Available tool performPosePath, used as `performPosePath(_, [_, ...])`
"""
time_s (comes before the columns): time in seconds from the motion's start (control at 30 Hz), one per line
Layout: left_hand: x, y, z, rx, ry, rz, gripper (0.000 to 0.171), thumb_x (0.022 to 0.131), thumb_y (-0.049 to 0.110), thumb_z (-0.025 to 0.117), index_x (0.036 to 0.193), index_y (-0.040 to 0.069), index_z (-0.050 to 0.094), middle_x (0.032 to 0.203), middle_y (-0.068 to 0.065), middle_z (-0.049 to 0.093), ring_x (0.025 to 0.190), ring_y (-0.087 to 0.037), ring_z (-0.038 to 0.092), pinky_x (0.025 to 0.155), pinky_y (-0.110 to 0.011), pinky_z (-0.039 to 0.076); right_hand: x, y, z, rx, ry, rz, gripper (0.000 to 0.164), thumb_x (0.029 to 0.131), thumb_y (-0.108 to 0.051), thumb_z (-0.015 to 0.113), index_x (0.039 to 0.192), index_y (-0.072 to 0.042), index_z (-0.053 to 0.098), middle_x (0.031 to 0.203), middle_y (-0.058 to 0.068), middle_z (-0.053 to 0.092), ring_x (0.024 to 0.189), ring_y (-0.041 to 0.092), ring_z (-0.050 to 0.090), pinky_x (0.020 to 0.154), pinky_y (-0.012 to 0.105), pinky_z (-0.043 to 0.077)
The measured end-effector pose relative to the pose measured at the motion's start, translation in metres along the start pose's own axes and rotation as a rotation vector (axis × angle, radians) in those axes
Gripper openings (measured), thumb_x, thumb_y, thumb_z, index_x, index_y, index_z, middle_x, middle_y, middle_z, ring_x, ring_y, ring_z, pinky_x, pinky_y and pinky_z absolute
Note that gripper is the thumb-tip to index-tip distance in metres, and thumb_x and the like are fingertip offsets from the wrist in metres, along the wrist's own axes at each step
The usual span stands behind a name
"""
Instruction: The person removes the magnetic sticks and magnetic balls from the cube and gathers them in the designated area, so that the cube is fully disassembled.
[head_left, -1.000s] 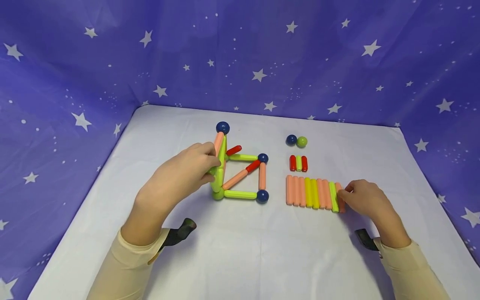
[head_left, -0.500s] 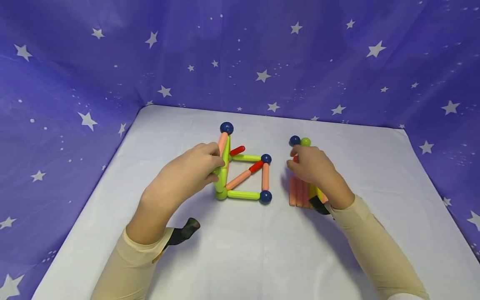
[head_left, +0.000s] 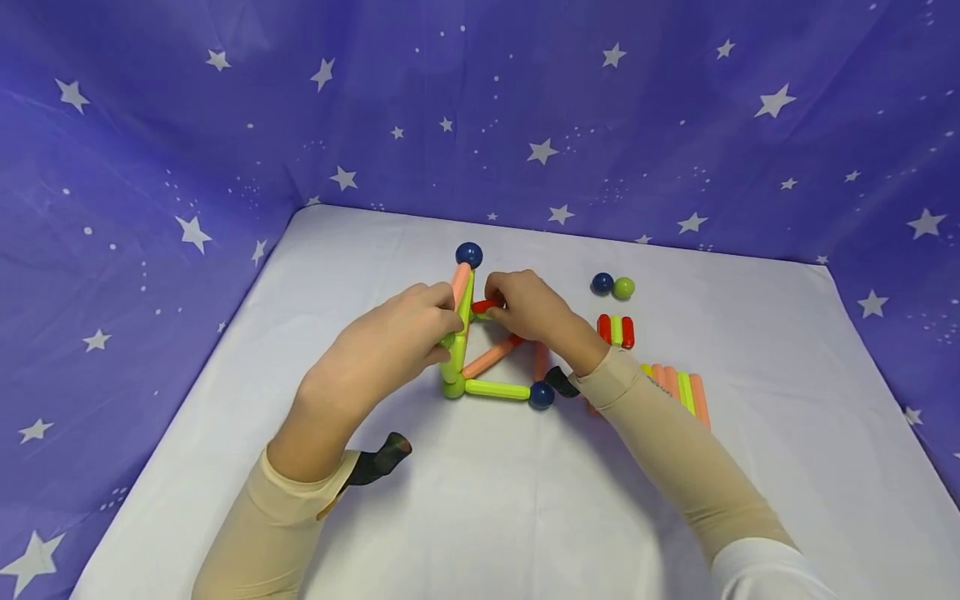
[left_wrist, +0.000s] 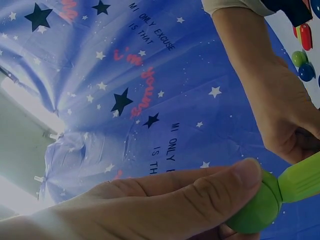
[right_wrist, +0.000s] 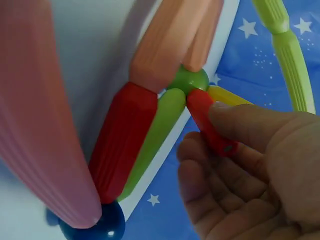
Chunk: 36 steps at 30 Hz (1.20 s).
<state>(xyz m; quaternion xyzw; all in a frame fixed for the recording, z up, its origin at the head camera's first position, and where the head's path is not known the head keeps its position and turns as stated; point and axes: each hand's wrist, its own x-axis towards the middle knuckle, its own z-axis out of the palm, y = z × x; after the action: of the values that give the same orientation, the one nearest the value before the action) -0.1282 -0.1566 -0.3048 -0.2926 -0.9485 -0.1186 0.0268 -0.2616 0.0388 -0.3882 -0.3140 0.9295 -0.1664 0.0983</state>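
Note:
A frame of coloured magnetic sticks and balls stands left of centre in the head view, with a green ball [head_left: 453,387] and a blue ball [head_left: 542,394] at its front corners. Another blue ball [head_left: 469,255] sits high at the back. My left hand [head_left: 382,350] pinches a green ball [left_wrist: 255,212] joined to a green stick [left_wrist: 302,177], seen in the left wrist view. Between thumb and fingers, my right hand [right_wrist: 265,155] pinches a short red stick [right_wrist: 205,117]. Its far end touches a green ball [right_wrist: 189,80] where several sticks meet.
Right of the frame lie a loose blue ball [head_left: 602,283], a green ball [head_left: 624,288] and short sticks [head_left: 617,331]. Nearer, a row of long sticks [head_left: 678,387] is partly hidden by the right sleeve [head_left: 675,433]. A starry cloth [head_left: 570,100] rises behind the table.
My right hand has moved left from the long sticks, past the short ones, to the frame, where it now pinches the red stick. The left hand keeps its hold.

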Motion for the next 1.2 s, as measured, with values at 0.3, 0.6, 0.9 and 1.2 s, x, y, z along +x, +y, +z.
performPosePath(0.3, [0.005, 0.004, 0.001, 0.014, 0.010, 0.014, 0.020, 0.077, 0.006, 0.083, 0.096, 0.008, 0.075, 0.093, -0.002, 0.056, 0.088, -0.021, 0.054, 0.077, -0.029, 0.047, -0.023, 0.018, -0.006, 0.055, 0.028, -0.003, 0.013, 0.089, -0.020, 0.068, 0.098, -0.011, 0.067, 0.084, 0.000, 0.063, 0.073, 0.018, 0.055, 0.064, 0.030, 0.047])
performPosePath(0.6, [0.007, 0.007, 0.001, 0.004, -0.025, 0.019, 0.025, 0.077, 0.007, 0.083, 0.100, 0.007, 0.074, 0.095, -0.002, 0.056, 0.089, -0.020, 0.053, 0.078, -0.028, 0.047, -0.092, 0.060, -0.036, 0.069, 0.246, 0.155, 0.025, 0.096, -0.020, 0.062, 0.117, -0.007, 0.067, 0.100, 0.007, 0.055, 0.079, 0.024, 0.050, 0.067, 0.037, 0.044])
performPosePath(0.9, [0.004, 0.004, 0.002, 0.009, -0.011, 0.024, 0.025, 0.076, 0.006, 0.084, 0.098, 0.006, 0.073, 0.095, -0.004, 0.056, 0.089, -0.022, 0.053, 0.078, -0.030, 0.048, -0.169, 0.111, -0.047, 0.006, 0.331, 0.388, 0.032, 0.101, -0.022, 0.049, 0.118, 0.002, 0.062, 0.101, 0.018, 0.054, 0.079, 0.030, 0.049, 0.065, 0.042, 0.042])
performPosePath(1.2, [0.003, 0.002, 0.003, 0.017, 0.015, 0.049, 0.023, 0.075, 0.005, 0.084, 0.096, 0.006, 0.073, 0.094, -0.004, 0.057, 0.087, -0.022, 0.054, 0.077, -0.030, 0.048, -0.169, 0.149, -0.039, -0.017, 0.141, 0.571, 0.034, 0.095, -0.027, 0.051, 0.104, 0.004, 0.064, 0.088, 0.017, 0.063, 0.068, 0.028, 0.054, 0.056, 0.036, 0.045])
